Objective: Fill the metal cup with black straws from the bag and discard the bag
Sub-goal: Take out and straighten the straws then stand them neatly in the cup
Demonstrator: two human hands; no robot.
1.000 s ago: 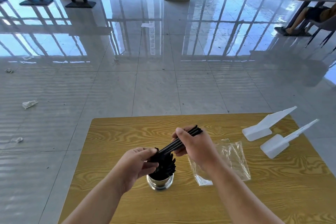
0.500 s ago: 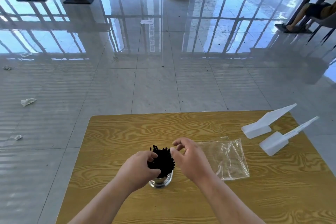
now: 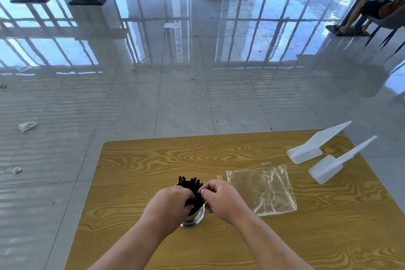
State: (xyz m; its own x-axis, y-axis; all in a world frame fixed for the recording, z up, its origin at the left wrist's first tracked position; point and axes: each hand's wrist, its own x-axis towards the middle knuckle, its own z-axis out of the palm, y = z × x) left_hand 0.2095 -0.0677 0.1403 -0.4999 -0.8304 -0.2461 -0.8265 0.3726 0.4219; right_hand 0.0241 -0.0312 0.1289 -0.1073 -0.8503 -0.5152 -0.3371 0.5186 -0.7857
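A yellow wood-grain table (image 3: 153, 160) with rounded corners holds a flat, crinkled clear bag (image 3: 263, 190) right of centre, with two white plastic scoops (image 3: 306, 151) far right. The left hand (image 3: 168, 206) curls round the black straws (image 3: 190, 182), and the right hand (image 3: 221, 199) pinches them from the right. They stand bunched in the shiny metal cup (image 3: 195, 218), near centre.
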